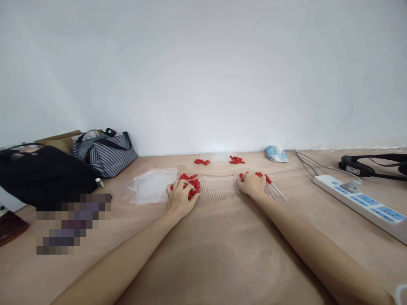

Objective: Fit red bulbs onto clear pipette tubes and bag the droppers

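The tabletop [203, 258] carries everything. On its left sits the black bag [51, 176], its contents hidden, with the cardboard box [59, 144] partly showing behind. Against that leans the striped bag [110, 156], slightly smaller, handles up; something pale shows at its mouth, too small to identify. The white power strip [365, 199] lies at the right with the plug [350, 185] seated in it. Near the left hand, the clear plastic bags [155, 187] lie flat in a loose stack; what they contain, if anything, cannot be made out.

The left grip [180, 197] curls over the pile of red pieces [195, 188], fingers touching it, thumb at its near right edge; whether any piece is pinched cannot be told. The right grip [253, 185] bends down at the right end of the row of pale sticks [219, 187], fingertips hidden, so its hold cannot be told either. That row lies between both hands. More red pieces rest around the right fingers, and a few long sticks [276, 192] slant from them toward the near right. The blue-and-white packet [276, 154] stands near the wall. Smallest is the little bottle [99, 183] beside the black bag.
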`<control>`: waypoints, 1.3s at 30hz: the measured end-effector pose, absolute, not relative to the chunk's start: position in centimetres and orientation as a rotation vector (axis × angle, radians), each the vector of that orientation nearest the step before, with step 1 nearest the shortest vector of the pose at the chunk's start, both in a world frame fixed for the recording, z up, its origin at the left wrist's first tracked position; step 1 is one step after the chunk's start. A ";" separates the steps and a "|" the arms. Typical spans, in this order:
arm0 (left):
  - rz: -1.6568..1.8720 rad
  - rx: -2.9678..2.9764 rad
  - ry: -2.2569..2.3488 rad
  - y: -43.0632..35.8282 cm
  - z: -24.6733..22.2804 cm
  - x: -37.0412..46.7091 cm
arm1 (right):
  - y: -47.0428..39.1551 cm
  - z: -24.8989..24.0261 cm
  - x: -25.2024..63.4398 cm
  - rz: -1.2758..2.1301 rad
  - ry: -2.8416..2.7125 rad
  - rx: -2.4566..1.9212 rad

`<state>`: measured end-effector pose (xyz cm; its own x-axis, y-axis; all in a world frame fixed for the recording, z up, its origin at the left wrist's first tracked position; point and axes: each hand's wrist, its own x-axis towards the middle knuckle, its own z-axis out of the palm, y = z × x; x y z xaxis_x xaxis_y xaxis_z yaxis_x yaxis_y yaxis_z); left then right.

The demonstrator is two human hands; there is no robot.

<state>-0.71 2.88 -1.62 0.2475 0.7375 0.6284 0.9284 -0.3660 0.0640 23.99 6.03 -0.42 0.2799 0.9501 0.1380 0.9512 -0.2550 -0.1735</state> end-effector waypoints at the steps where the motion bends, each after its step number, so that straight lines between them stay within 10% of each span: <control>1: -0.840 -2.207 -1.532 2.9 -1.7 -0.7 | 6.2 -0.4 23.9 -0.001 -1.759 -2.339; 21: -0.919 -2.789 -1.087 -1.0 -0.6 0.8 | 6.9 -0.4 23.6 -0.041 -1.776 -2.303; 39: -0.842 -3.013 -1.188 -1.2 -0.7 1.9 | -1.6 -1.4 24.9 0.081 -2.398 -1.239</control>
<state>1.94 -1.20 -0.70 0.6252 0.6838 0.3762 0.5817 -0.7297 0.3595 24.90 -1.60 -1.36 -0.5035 0.7888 0.3527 0.7630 0.5974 -0.2468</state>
